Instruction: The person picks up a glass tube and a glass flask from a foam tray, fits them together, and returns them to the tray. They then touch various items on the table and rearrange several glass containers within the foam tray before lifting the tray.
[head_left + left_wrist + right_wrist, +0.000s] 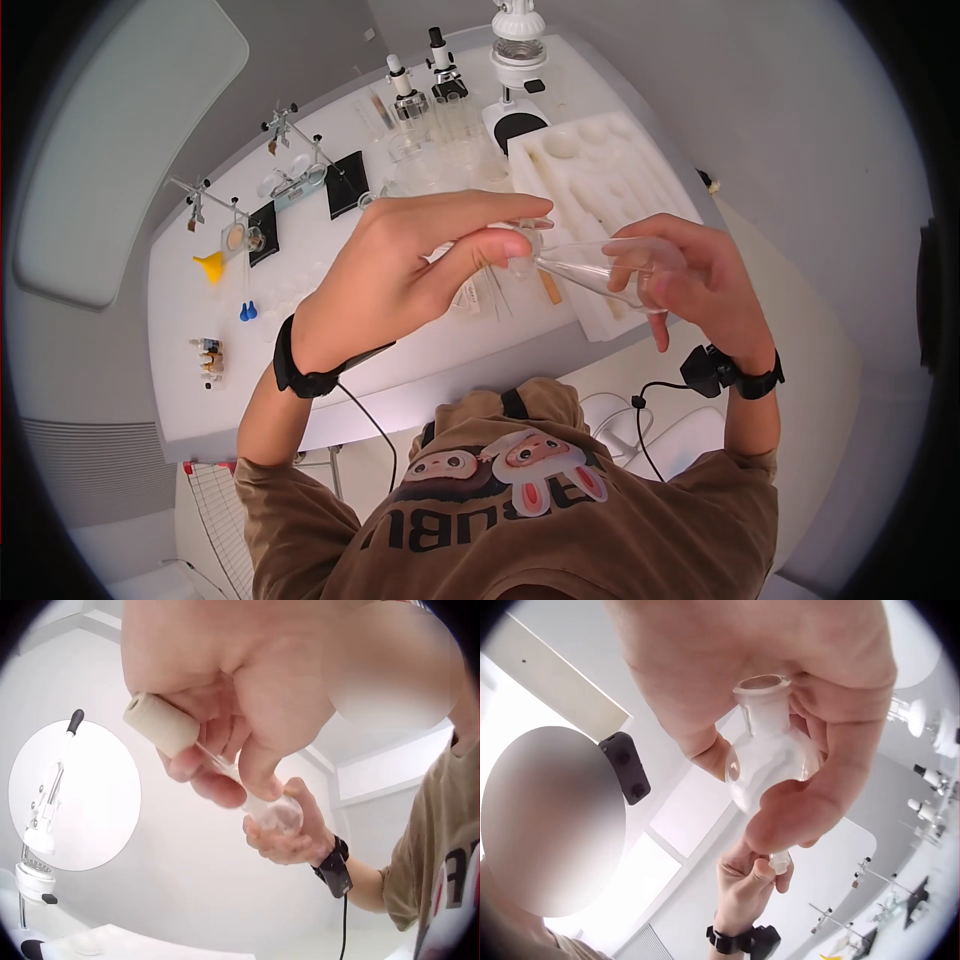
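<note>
A clear glass separating funnel [590, 268] lies tilted between both hands above the table. My right hand [710, 285] grips its round bulb, fingers and thumb curled about the glass. In the right wrist view the open neck [763, 694] faces up toward the palm. My left hand [390, 260] pinches the funnel's narrow end between thumb and fingers. Near those fingers, the left wrist view shows a cream-coloured cylindrical stopper [161, 724] with a hole in its end, in line with the glass stem. Part of the stem is hidden by the fingers.
A white moulded tray [590, 170] lies at the right, beside a white-headed stand [518, 70]. Two microscopes [408, 95] stand at the back. Clamp stands [345, 185], a yellow funnel [209, 266], blue droppers [248, 311] and small bottles [209, 360] occupy the left side.
</note>
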Motion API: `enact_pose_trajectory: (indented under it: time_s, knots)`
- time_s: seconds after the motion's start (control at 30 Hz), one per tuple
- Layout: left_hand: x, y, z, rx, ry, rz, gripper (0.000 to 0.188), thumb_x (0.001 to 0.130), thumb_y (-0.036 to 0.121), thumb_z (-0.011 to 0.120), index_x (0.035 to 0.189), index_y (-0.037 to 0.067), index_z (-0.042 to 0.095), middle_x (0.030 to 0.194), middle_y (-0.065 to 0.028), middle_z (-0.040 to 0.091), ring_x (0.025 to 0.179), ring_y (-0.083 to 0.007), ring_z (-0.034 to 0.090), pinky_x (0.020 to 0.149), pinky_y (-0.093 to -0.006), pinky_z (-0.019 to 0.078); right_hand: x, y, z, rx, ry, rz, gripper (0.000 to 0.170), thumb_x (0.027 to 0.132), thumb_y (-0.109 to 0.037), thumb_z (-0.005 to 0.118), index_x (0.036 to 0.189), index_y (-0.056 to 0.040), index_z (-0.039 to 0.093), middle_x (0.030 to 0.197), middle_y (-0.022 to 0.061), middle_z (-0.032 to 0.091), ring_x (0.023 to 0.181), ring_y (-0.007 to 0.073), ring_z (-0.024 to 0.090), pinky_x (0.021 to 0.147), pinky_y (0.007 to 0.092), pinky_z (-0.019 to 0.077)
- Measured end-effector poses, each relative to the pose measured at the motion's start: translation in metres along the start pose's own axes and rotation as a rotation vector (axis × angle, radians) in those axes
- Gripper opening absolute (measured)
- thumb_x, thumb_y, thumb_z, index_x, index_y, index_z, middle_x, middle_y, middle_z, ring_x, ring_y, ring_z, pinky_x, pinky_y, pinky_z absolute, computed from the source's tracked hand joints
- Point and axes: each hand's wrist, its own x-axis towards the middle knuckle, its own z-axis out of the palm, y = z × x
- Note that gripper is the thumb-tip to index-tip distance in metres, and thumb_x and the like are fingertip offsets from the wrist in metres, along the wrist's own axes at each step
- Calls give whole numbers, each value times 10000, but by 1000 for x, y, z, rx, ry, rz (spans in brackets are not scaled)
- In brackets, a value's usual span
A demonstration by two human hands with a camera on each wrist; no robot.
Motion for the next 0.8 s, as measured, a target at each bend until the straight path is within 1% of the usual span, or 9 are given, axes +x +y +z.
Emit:
enact_pose_trajectory:
  time_s: [0.07,0.13,0.17,0.37,0.43,0.57,0.63,0.67,0.8]
  knots:
    - [1,-1,-1,4,22,-38,297,886,133,681,1151,-1,676,1040,-121,730,839,-164,707,721,-262,548,-1,2,7,-103,72,-6,332,864,-121,628,1165,18,613,856,33,655,605,69,563,450,221,464]
    - [3,-5,-2,65,-3,-94,256,917,160,648,1114,2,694,962,-108,741,806,-171,707,717,-260,545,0,1,9,-127,63,9,322,864,-117,623,1157,16,613,851,18,654,611,65,565,453,218,464]
    - [3,-6,-2,65,-4,-94,256,917,160,648,1114,2,694,962,-108,741,806,-171,707,717,-260,545,0,1,9,-151,59,21,313,863,-113,619,1149,14,613,845,2,654,616,62,566,456,216,465]
    - [0,-9,4,-71,-47,-98,174,922,119,636,1031,11,719,915,-94,741,762,-175,694,722,-258,540,-4,-1,9,-135,28,65,312,852,-124,624,1131,14,627,839,23,656,620,55,566,456,214,460]
    - [-1,-8,3,16,-57,-29,159,916,109,638,1005,7,722,912,-90,741,764,-186,691,723,-259,540,-5,-1,8,-134,22,54,310,850,-126,625,1126,15,631,840,29,657,619,54,564,455,213,457]
    - [-1,-7,1,17,-70,55,163,910,115,643,1001,7,723,912,-91,741,765,-200,691,719,-262,544,-7,-1,5,-98,-17,48,312,844,-126,630,1123,14,637,842,37,661,616,51,555,454,208,449]
    - [-2,-10,5,-51,0,25,148,908,97,643,993,9,726,909,-90,742,762,-186,691,717,-263,547,-5,0,6,-79,-6,26,306,844,-118,627,1120,14,639,841,39,664,612,51,555,453,208,447]
    - [-2,-9,4,-51,-1,26,148,908,97,643,993,9,726,909,-90,742,762,-186,691,717,-263,547,-5,1,7,-61,5,3,300,844,-110,624,1118,13,641,840,40,668,609,51,554,451,208,446]
    - [-1,-4,1,-85,-40,-123,133,900,72,651,987,5,725,917,-89,741,776,-159,687,727,-262,547,-2,4,7,-87,9,28,312,862,-110,625,1149,13,627,868,52,672,637,56,568,461,211,459]
